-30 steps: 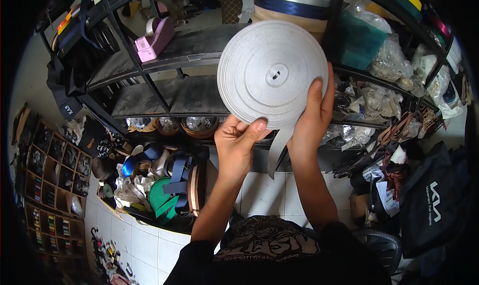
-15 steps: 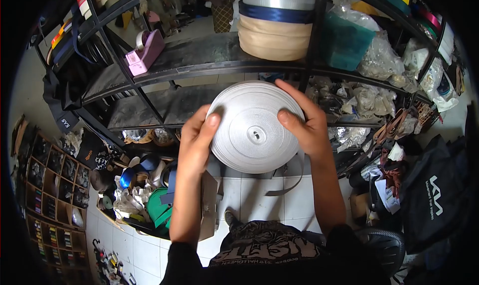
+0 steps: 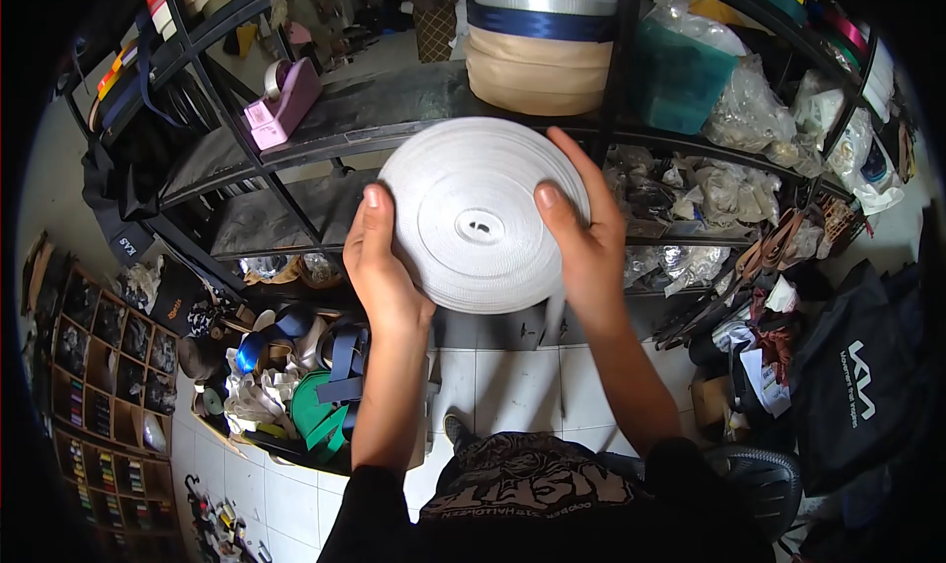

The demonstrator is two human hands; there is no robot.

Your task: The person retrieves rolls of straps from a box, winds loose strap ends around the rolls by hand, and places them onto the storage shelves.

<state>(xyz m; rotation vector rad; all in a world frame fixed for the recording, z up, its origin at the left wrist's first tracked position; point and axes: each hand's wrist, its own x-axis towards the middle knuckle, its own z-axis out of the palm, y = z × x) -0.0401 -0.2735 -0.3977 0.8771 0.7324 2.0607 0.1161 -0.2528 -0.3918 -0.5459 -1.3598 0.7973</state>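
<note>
A large coiled roll of white webbing tape is held up in front of the black shelf, its flat side tilted toward me. My left hand supports its left edge, thumb pointing up and most fingers hidden behind the roll. My right hand grips the right edge, thumb on the flat face and a finger along the far rim. From the lower right of the roll, a loose tape end hangs down, blurred.
Stacked beige ribbon rolls and a pink tape dispenser stand on the shelf. A teal bin is at the right. Below lies a box of ribbon scraps; a chair stands at lower right.
Both hands have raised the webbing roll and shifted it slightly left. My left thumb has come off its face to the edge. The loose tape end has swung.
</note>
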